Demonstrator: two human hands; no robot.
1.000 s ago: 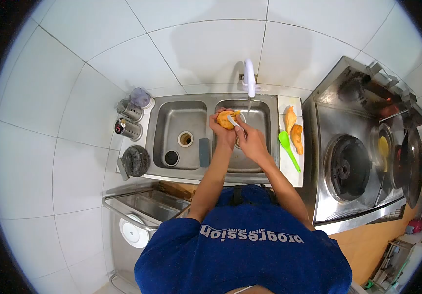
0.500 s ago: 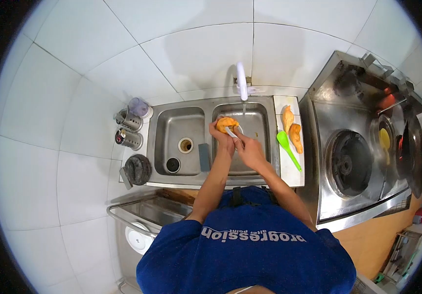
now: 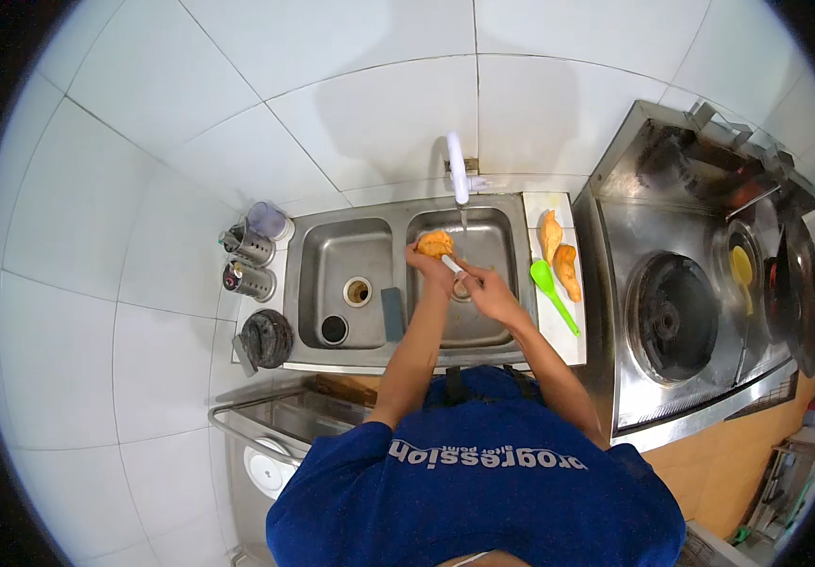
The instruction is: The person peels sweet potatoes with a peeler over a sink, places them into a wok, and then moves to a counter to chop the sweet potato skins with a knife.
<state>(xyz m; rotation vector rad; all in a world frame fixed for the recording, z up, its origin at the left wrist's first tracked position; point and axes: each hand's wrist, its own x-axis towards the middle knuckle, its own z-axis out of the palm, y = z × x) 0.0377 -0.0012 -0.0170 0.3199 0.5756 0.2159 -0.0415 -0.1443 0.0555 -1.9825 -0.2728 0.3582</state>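
Over the right sink basin, my left hand [image 3: 429,265] is wrapped round a peeled orange sweet potato [image 3: 436,243]. My right hand [image 3: 491,295] grips a white peeler [image 3: 452,265], its head close against the lower right of the sweet potato. The blade itself is too small to make out. Behind both hands the white faucet [image 3: 456,165] runs a thin stream of water into the basin. On the tiled ledge to the right lie two more peeled sweet potatoes [image 3: 566,272], with a bright green spoon [image 3: 553,297] beside them.
The left basin [image 3: 332,255] has a drain and a dark round hole. A grey block [image 3: 392,315] rests by the divider. Metal utensil holders [image 3: 251,281] and a dark coiled thing [image 3: 267,337] stand at left. A stove burner [image 3: 674,317] is at right.
The peeler has turned and its forked head no longer shows plainly. My right hand has shifted slightly against the sweet potato, and the whole view has moved a little.
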